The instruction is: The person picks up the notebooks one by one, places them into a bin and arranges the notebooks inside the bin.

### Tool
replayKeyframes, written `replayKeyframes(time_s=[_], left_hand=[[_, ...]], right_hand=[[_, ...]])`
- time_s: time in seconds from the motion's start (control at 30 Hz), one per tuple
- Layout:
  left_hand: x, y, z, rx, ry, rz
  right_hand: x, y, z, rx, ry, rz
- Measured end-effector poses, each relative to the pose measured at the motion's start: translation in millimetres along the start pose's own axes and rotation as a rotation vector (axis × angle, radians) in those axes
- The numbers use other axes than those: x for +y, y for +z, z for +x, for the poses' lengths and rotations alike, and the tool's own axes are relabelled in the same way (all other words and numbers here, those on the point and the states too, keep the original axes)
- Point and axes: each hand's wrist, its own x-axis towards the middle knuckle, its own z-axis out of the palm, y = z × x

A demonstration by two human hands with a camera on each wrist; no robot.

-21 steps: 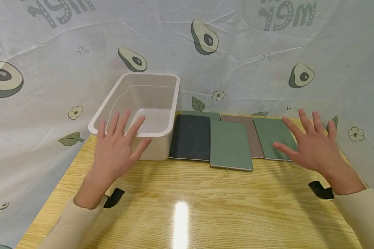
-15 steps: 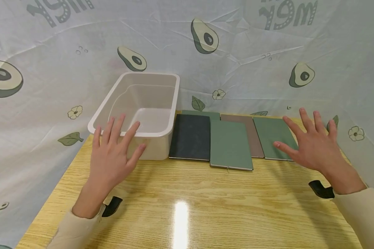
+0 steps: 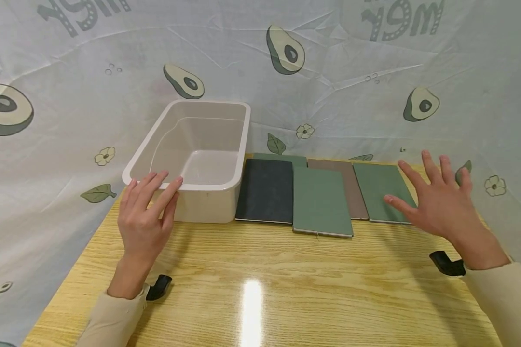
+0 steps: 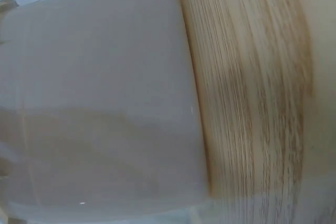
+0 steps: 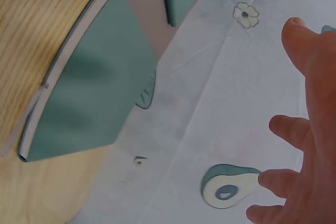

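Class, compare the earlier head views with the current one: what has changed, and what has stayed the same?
The left hand has moved left and back toward the person, its spread fingers drawing together and bending at the near rim of the beige bin. Whether it grips the rim is unclear. The right hand, fingers spread, has barely shifted. The bin and the five notebooks stayed put.

The table is yellow-brown wood with wavy lines, and a bright white light shines on its top. A big pale tub stands on the left side. Just beside it lies a dark book. A green back book peeks out behind that. Next comes a brown book, with a green front book partly over it. A green right book lies at the right end.
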Motion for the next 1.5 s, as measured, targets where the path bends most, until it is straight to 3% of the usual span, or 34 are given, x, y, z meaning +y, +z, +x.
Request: replayKeyframes(time_s=[0.2, 0.47, 0.63, 0.87, 1.27, 1.37, 1.5], left_hand=[[3.1, 2.0, 0.1, 0.007, -0.019, 0.000], [4.2, 1.2, -1.7, -0.008, -0.024, 0.006], [5.8, 0.4, -1.4, -0.021, -0.022, 0.008], [7.2, -0.7, 2.1, -0.024, -0.017, 0.011], [7.8, -2.3, 2.5, -0.043, -0.032, 0.005], [8.2, -1.7, 2.5, -0.042, -0.031, 0.004], [8.2, -1.7, 2.4, -0.042, -0.029, -0.002]], right_hand=[[10, 19, 7.7, -0.040, 0.013, 0.064], [28, 63, 14.8, -0.322, 0.087, 0.196], [37, 84, 13.1, -0.425, 0.109, 0.238], [40, 94, 15.8, -0.498, 0.137, 0.269], [39, 93, 15.6, -0.499, 0.126, 0.286], [43, 91, 17.0, -0.494, 0.114, 0.391], [55, 83, 18.6, -0.489, 0.101, 0.754]])
